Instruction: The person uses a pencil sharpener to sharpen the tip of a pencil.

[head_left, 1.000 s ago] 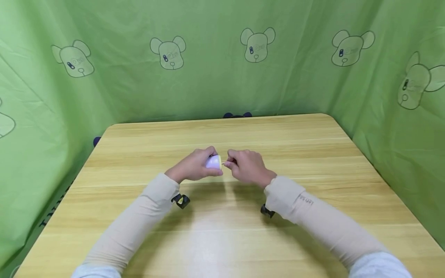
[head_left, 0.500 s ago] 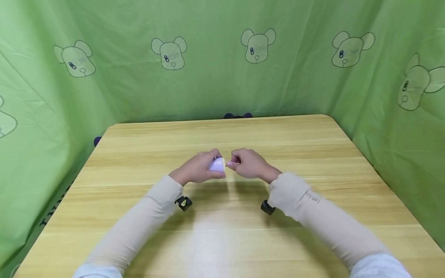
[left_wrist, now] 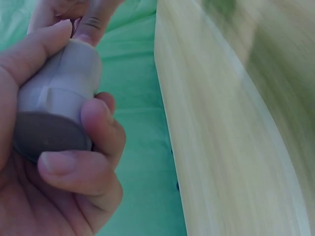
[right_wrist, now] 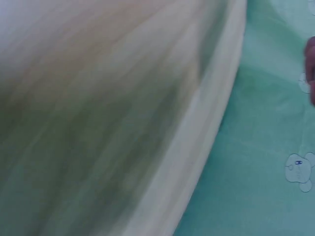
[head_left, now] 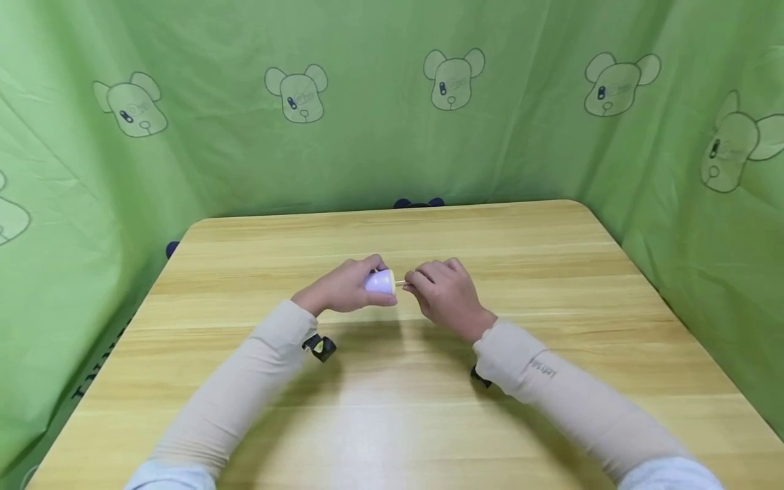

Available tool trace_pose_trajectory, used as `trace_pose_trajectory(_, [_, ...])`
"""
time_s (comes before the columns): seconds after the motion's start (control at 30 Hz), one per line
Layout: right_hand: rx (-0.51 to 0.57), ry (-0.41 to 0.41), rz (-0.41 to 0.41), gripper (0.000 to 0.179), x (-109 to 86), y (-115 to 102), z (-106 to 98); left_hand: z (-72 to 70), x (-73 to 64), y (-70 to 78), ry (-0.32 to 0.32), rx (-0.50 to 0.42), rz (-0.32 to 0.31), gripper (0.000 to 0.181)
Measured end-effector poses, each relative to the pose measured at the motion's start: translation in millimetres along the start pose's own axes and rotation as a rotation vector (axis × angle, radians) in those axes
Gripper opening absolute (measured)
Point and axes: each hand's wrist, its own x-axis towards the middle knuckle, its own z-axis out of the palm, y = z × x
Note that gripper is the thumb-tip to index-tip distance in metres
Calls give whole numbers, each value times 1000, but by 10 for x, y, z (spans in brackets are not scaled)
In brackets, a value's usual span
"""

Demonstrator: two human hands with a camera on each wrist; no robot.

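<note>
My left hand (head_left: 344,287) grips a small lilac cylinder (head_left: 380,282) with a pale yellow rim at its right end, held on its side above the table. From that rim a thin, light-coloured stick (head_left: 400,282) juts out, and my right hand (head_left: 446,294) pinches its outer end between thumb and fingers. In the left wrist view the cylinder (left_wrist: 64,93) shows a dark flat base and a lengthwise seam, with fingers curled round it. The right hand's fingers (left_wrist: 93,22) are at its far end there. The right wrist view shows only a sliver of hand at its right edge.
A wood-grain table (head_left: 392,408) with rounded far corners lies beneath both hands. Green curtain (head_left: 367,156) printed with bear heads closes in the back and sides. Dark wrist mounts (head_left: 320,347) hang under the sleeves.
The right hand has turned at the wrist, its knuckles now further up, and sits a little away from the rim; more of the stick shows than half a second ago. The left hand shifted slightly.
</note>
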Motion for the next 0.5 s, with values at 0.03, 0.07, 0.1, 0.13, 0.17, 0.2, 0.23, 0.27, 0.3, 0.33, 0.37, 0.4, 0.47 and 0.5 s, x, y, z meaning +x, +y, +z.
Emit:
trace_pose_trajectory(0.03, [-33,35,-24,15,-9,3,17,-9,-3,3,-8,-15,-5,45])
trace_pose_trajectory(0.07, [-60,73,-43,17,-14,9,37,-22,-10,11,-17,-31,-10,45])
trace_pose_trajectory(0.1, [-88,109,-56,19,-20,13,52,-35,-15,19,-26,-48,-13,45])
trace_pose_trajectory(0.13, [-113,148,-63,21,-20,14,63,-46,-20,26,-34,-66,-16,45])
trace_pose_trajectory(0.17, [-141,184,-67,22,-23,17,76,-57,-26,36,-43,-85,-20,45])
trace_pose_trajectory(0.2, [-169,219,-72,21,-22,18,85,-68,-28,43,-52,-105,-23,46])
trace_pose_trajectory(0.23, [-194,256,-78,20,-24,22,99,-76,-31,52,-57,-124,-26,45])
trace_pose_trajectory(0.27, [-215,289,-82,19,-24,25,109,-85,-37,62,-62,-137,-30,46])
trace_pose_trajectory(0.3, [-234,314,-86,18,-28,26,117,-91,-41,68,-69,-154,-37,46])
trace_pose_trajectory(0.33, [-245,337,-91,17,-29,29,129,-95,-46,74,-75,-169,-46,46])
trace_pose_trajectory(0.37, [-252,354,-98,16,-34,35,143,-99,-51,79,-81,-181,-56,46])
trace_pose_trajectory(0.4, [-251,365,-105,16,-35,39,155,-101,-56,81,-86,-191,-65,46])
trace_pose_trajectory(0.47, [-228,377,-119,18,-40,49,177,-101,-69,86,-92,-209,-81,44])
trace_pose_trajectory(0.5, [-212,379,-126,20,-40,52,185,-98,-73,84,-97,-218,-86,43])
